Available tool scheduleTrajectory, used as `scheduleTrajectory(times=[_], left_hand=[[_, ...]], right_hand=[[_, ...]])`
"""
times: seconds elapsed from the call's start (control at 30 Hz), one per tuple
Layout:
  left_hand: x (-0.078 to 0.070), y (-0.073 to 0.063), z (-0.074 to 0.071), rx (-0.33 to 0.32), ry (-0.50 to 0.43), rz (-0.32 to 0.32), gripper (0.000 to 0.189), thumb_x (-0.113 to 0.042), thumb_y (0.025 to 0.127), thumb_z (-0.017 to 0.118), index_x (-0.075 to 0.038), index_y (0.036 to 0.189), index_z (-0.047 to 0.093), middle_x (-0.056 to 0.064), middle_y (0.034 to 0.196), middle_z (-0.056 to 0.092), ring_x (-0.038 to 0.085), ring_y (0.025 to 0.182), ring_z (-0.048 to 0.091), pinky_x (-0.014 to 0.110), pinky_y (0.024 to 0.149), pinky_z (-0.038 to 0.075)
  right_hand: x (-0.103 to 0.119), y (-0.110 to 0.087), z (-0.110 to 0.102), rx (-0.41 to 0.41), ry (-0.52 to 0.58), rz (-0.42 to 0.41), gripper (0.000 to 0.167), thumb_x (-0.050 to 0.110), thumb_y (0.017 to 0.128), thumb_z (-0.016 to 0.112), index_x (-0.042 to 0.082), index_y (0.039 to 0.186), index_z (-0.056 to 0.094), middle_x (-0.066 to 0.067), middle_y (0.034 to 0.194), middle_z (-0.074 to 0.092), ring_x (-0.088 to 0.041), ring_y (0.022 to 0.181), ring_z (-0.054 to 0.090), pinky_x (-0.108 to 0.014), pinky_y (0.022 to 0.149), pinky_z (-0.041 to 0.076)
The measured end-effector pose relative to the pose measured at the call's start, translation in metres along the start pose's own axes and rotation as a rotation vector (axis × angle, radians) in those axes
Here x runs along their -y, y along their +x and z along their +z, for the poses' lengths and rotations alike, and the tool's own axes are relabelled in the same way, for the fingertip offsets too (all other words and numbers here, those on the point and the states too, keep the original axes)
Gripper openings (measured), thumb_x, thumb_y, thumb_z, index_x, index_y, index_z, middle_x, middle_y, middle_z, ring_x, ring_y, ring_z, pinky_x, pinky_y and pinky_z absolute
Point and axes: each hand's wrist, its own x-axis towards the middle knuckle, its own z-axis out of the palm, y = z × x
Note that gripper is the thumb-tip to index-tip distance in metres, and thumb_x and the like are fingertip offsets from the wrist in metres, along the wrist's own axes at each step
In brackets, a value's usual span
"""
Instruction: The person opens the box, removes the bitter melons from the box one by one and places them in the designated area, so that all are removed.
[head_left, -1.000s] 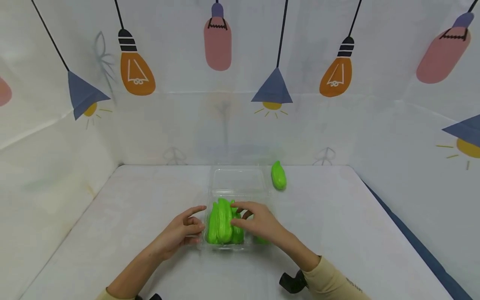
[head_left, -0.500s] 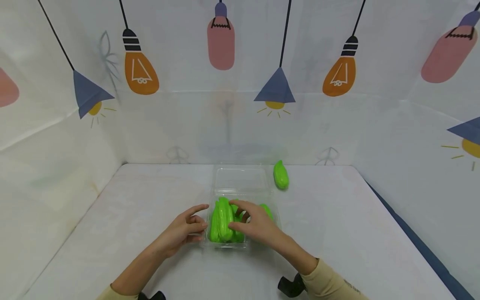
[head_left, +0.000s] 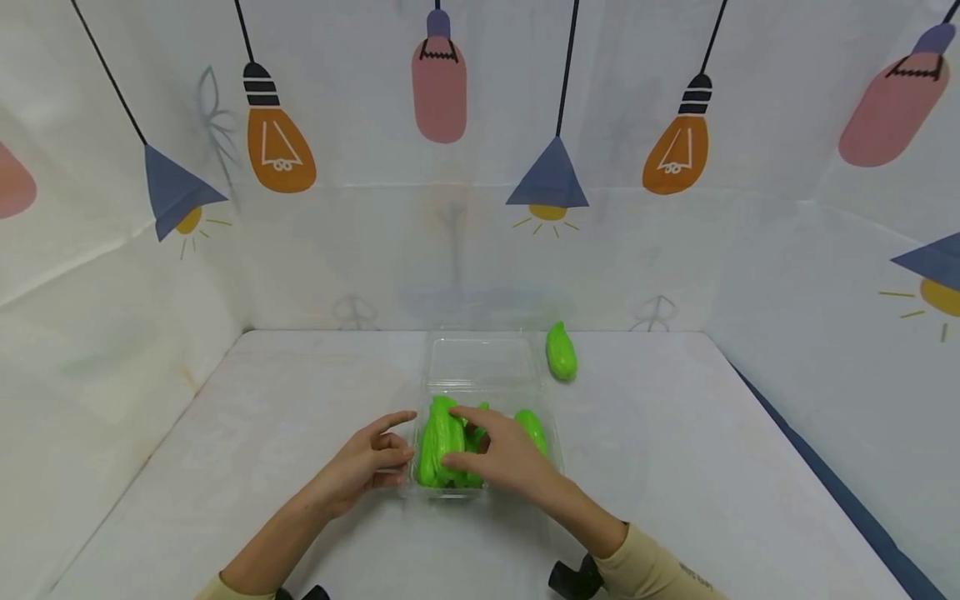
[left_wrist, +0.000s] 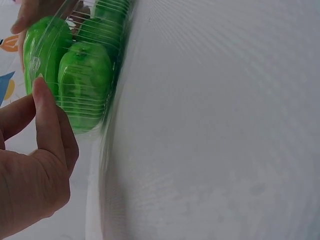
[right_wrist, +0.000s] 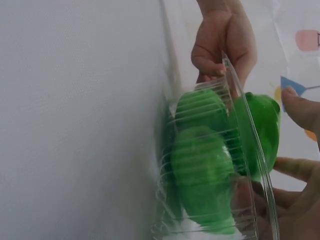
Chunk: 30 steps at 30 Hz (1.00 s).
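Note:
A clear plastic clamshell box (head_left: 452, 494) lies with its lid (head_left: 480, 362) folded back. Inside are several glossy, ridged, bright green fruits or vegetables, one leaning on top (head_left: 447, 429) at the left, another at the right (head_left: 531, 427). My left hand (head_left: 369, 462) rests beside the box's left wall, its thumb tip (left_wrist: 40, 82) right at the rim, other fingers partly bent. Over the box, my right hand (head_left: 506, 450) has its index finger and thumb spread beside the top green piece. From the right wrist, the thumb (right_wrist: 300, 107) shows apart from that piece (right_wrist: 262, 130), with fingers lower against it.
One more green piece (head_left: 561, 352) lies on the white table (head_left: 300, 375), to the right of the lid. A pale sheet with printed lamps (head_left: 547, 179) hangs behind and at both sides. Black wrist mounts (head_left: 576, 579) show below the sleeves.
My right hand has shifted slightly left over the box. The top green piece leans a little further left, and the right-hand piece shows more of its far end. My left hand stays put.

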Motion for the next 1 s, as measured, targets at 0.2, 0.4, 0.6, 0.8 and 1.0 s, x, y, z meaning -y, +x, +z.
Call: scheduleTrajectory(times=[0.2, 0.4, 0.6, 0.8, 1.0], left_hand=[[0.0015, 0.0001, 0.0004, 0.001, 0.001, -0.001, 0.070, -0.015, 0.095, 0.067, -0.014, 0.155, 0.031, -0.001, 0.093, 0.057, 0.011, 0.078, 0.059, 0.022, 0.070, 0.059], [0.0011, 0.0004, 0.0009, -0.001, -0.005, 0.001, 0.070, -0.016, 0.095, 0.067, -0.015, 0.155, 0.031, -0.001, 0.093, 0.057, 0.011, 0.078, 0.059, 0.023, 0.070, 0.060], [0.0009, 0.0003, -0.0003, -0.001, -0.005, -0.001, 0.071, -0.016, 0.095, 0.068, -0.014, 0.155, 0.031, -0.001, 0.093, 0.056, 0.010, 0.079, 0.059, 0.023, 0.070, 0.059], [0.0009, 0.0008, -0.0005, -0.002, -0.006, -0.003, 0.070, -0.016, 0.094, 0.068, -0.015, 0.155, 0.031, -0.001, 0.093, 0.056, 0.010, 0.079, 0.059, 0.022, 0.070, 0.059], [0.0006, 0.0005, -0.0003, 0.003, -0.009, -0.001, 0.071, -0.016, 0.094, 0.068, -0.015, 0.155, 0.031, -0.001, 0.094, 0.056, 0.010, 0.081, 0.059, 0.022, 0.070, 0.059]], right_hand=[[0.0046, 0.0008, 0.0060, -0.030, -0.084, 0.105, 0.084, 0.061, 0.076, 0.077, 0.022, 0.144, 0.050, -0.002, 0.127, 0.065, -0.016, 0.102, 0.062, -0.034, 0.080, 0.054], [0.0046, 0.0023, 0.0055, -0.019, -0.079, 0.108, 0.083, 0.056, 0.077, 0.077, 0.019, 0.145, 0.048, -0.002, 0.119, 0.065, -0.013, 0.095, 0.059, -0.031, 0.075, 0.052], [0.0005, 0.0041, 0.0051, -0.012, -0.028, 0.066, 0.079, 0.048, 0.079, 0.078, 0.014, 0.145, 0.048, -0.003, 0.118, 0.065, -0.013, 0.092, 0.059, -0.026, 0.072, 0.052], [-0.0014, 0.0030, 0.0034, -0.015, 0.008, 0.060, 0.074, 0.041, 0.080, 0.078, 0.014, 0.144, 0.050, -0.004, 0.120, 0.063, -0.012, 0.088, 0.057, -0.024, 0.071, 0.051], [-0.0002, 0.0018, -0.0003, -0.022, 0.037, 0.049, 0.068, 0.034, 0.082, 0.077, 0.014, 0.142, 0.052, -0.005, 0.115, 0.064, -0.014, 0.084, 0.056, -0.023, 0.068, 0.050]])
